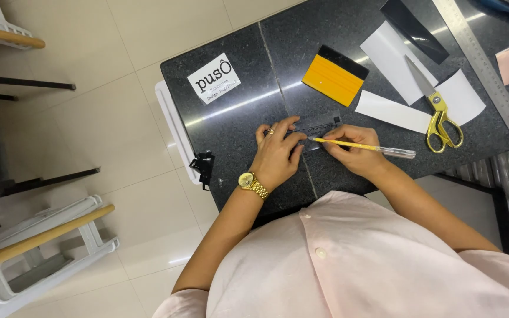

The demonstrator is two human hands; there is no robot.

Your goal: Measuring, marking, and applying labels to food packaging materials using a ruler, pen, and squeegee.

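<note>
My left hand (276, 154) lies flat on the dark stone tabletop (231, 126), pressing down a small clear ruler (319, 123) over a dark strip. It wears a ring and a gold wristwatch (251, 184). Beside it my right hand (354, 152) grips a yellow pen (363, 146), whose tip meets the ruler's edge close to my left fingertips.
A yellow squeegee with a black edge (334, 75), gold-handled scissors (437, 109), white paper pieces (393, 56), a black strip (413, 29), a long metal ruler (490, 70) and a white card (214, 78) lie on the table. White racks with wooden rails (36, 241) stand on the tiled floor at left.
</note>
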